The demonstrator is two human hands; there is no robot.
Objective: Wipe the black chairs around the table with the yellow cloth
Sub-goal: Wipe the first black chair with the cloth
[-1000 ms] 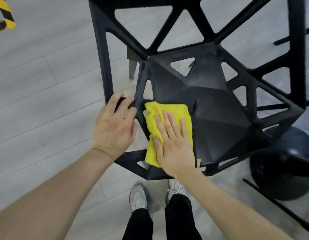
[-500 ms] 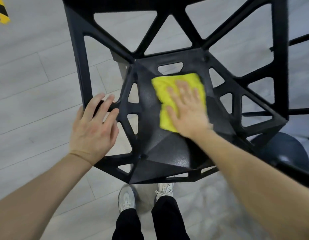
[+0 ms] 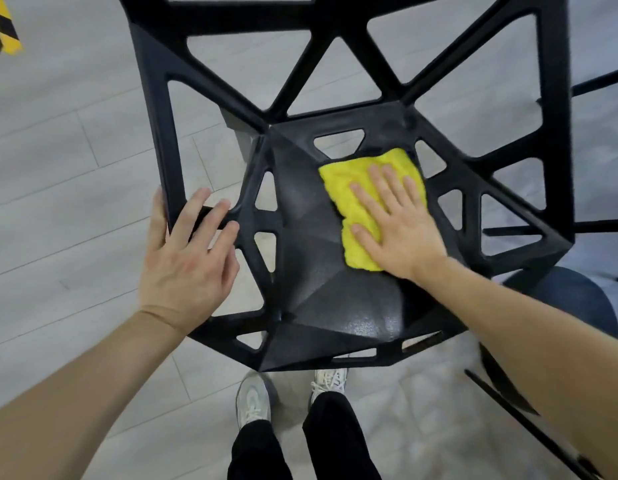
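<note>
A black chair (image 3: 321, 306) with an open triangular lattice frame stands right below me, its faceted seat facing up. The yellow cloth (image 3: 356, 199) lies flat on the right half of the seat, toward the back. My right hand (image 3: 397, 226) presses on the cloth with fingers spread and covers its lower right part. My left hand (image 3: 186, 261) grips the chair's left side bar, thumb on the outside and fingers wrapped over it.
A dark round table base (image 3: 574, 303) sits on the floor to the right, with thin black bars (image 3: 529, 427) beside it. Pale wood-plank floor (image 3: 58, 202) spreads to the left. Yellow-black tape (image 3: 4, 32) marks the top left corner. My shoes (image 3: 253, 398) stand under the seat's front edge.
My right hand has slid the cloth from the seat's front left area toward the back and right. My left hand has kept its hold on the side bar.
</note>
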